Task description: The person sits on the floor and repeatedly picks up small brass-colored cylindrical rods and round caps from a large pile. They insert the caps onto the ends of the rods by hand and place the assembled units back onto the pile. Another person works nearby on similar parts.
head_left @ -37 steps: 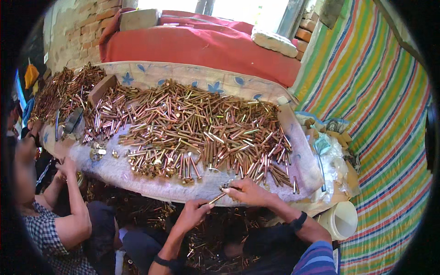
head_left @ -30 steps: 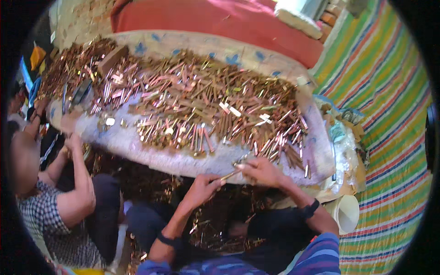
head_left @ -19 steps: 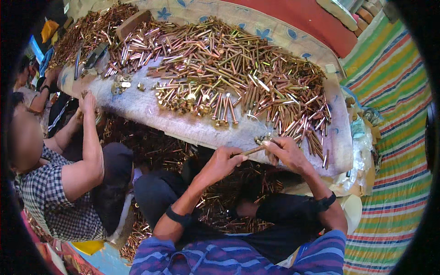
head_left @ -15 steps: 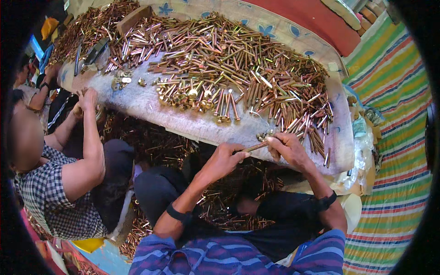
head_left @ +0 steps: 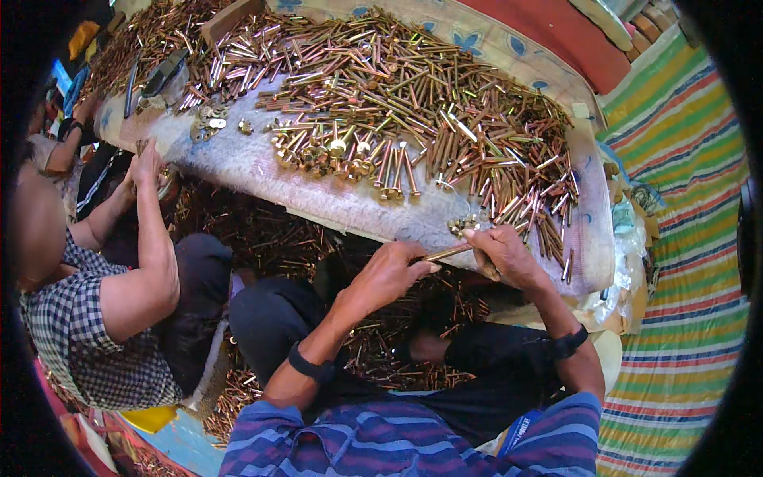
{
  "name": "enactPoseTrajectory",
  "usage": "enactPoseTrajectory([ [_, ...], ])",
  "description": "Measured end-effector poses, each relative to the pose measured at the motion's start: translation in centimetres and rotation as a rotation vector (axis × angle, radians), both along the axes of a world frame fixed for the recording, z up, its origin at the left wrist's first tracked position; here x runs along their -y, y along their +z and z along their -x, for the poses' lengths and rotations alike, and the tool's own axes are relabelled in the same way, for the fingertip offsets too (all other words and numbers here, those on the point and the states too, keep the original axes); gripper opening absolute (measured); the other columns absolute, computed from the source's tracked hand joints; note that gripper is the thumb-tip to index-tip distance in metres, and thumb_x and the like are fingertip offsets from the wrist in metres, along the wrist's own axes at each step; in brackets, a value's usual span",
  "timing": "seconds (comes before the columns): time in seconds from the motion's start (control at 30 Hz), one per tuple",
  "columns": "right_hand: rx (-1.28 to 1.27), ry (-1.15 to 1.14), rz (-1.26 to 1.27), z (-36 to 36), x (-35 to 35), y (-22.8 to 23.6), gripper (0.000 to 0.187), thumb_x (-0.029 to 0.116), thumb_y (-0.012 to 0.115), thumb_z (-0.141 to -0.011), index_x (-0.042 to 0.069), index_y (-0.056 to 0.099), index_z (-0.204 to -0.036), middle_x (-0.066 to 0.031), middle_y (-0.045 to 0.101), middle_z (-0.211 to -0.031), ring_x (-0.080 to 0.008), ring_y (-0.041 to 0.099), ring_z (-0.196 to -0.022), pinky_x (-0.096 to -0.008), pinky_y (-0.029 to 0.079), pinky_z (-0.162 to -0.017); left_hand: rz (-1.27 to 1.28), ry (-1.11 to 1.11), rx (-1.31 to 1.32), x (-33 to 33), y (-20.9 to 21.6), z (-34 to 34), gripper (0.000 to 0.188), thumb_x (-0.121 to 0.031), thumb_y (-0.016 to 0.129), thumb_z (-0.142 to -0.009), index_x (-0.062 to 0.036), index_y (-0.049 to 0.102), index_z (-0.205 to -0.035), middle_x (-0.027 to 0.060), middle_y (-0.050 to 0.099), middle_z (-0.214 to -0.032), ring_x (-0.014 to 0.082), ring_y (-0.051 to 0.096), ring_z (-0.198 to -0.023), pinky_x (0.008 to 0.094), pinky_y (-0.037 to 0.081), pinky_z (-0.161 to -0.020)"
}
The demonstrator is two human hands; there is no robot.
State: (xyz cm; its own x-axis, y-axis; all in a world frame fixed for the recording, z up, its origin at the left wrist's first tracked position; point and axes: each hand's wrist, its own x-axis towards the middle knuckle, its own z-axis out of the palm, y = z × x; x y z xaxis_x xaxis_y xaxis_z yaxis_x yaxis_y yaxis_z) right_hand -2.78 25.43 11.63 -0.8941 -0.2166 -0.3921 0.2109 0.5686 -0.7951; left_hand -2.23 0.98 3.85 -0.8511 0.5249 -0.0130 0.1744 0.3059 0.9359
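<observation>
My left hand and my right hand meet at the front edge of the padded table. Between them they hold a long brass-coloured bolt, lying nearly level. The left fingers close round one end, and the right thumb and fingers pinch the other; both ends are hidden. Just beyond my right fingertips is a small cluster of metal pieces, perhaps nuts or washers. Several bolts with wide heads lie farther back on the cloth. A big heap of similar long bolts spreads behind them.
At the left a co-worker in a checked shirt holds both hands at the table edge. Flat metal pieces and a dark tool lie on the table's left part. More bolts cover the ground below. Striped sheeting lies at the right.
My hands stay on the bolt, with only a slight shift of the right fingers. The co-worker's hands have moved slightly. The whole view has shifted a little.
</observation>
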Motion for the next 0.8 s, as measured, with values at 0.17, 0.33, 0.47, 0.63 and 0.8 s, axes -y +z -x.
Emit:
enactPoseTrajectory([
  [0.17,0.145,0.146,-0.127,0.1,0.6,1.5,0.053,0.036,0.058,-0.102,0.002,0.06,-0.061,-0.002,0.055,-0.052,-0.0079,0.049,-0.044,-0.0264,0.037,-0.043,0.167,-0.077,0.047,1.0,0.9,-0.3,0.05,-0.04,0.075,-0.089,0.0021,0.07,-0.114,0.0182,0.07,-0.085,0.0298,0.069,-0.083,0.0436,0.053,-0.076],
  [0.33,-0.041,0.197,-0.204,1.9,2.2,0.3,0.05,0.043,0.061,-0.098,-0.001,0.069,-0.075,-0.0098,0.065,-0.066,-0.019,0.064,-0.06,-0.035,0.05,-0.059,0.287,-0.018,-0.132,1.1,-0.5,-0.5,0.052,-0.045,0.073,-0.088,0.0006,0.069,-0.115,0.0258,0.069,-0.104,0.0421,0.064,-0.104,0.0506,0.05,-0.091],
  [0.47,-0.463,0.18,-0.327,5.5,3.9,-1.4,0.048,0.042,0.063,-0.095,-0.005,0.069,-0.089,-0.0225,0.071,-0.086,-0.0337,0.07,-0.083,-0.0452,0.053,-0.077,0.247,0.053,-0.238,1.3,-1.3,-0.7,0.046,-0.04,0.07,-0.091,0.001,0.068,-0.112,0.0263,0.069,-0.099,0.0434,0.064,-0.101,0.0513,0.05,-0.089],
  [0.63,-0.676,0.187,-0.591,9.1,7.3,-4.0,0.044,0.039,0.062,-0.096,-0.003,0.067,-0.107,-0.0245,0.068,-0.107,-0.039,0.066,-0.097,-0.0476,0.052,-0.084,0.292,0.076,-0.257,1.9,-1.5,-0.7,0.04,-0.035,0.07,-0.092,0.0017,0.065,-0.106,0.0266,0.067,-0.095,0.0443,0.064,-0.097,0.0534,0.049,-0.086],
  [0.8,-0.592,0.081,-0.59,10.5,7.6,-6.0,0.044,0.031,0.054,-0.096,-0.003,0.064,-0.122,-0.0266,0.066,-0.118,-0.0424,0.063,-0.111,-0.047,0.049,-0.098,0.241,0.144,-0.407,2.2,-2.0,-0.7,0.028,-0.025,0.072,-0.088,-0.0005,0.057,-0.087,0.0229,0.064,-0.08,0.0439,0.064,-0.08,0.056,0.05,-0.072],
])
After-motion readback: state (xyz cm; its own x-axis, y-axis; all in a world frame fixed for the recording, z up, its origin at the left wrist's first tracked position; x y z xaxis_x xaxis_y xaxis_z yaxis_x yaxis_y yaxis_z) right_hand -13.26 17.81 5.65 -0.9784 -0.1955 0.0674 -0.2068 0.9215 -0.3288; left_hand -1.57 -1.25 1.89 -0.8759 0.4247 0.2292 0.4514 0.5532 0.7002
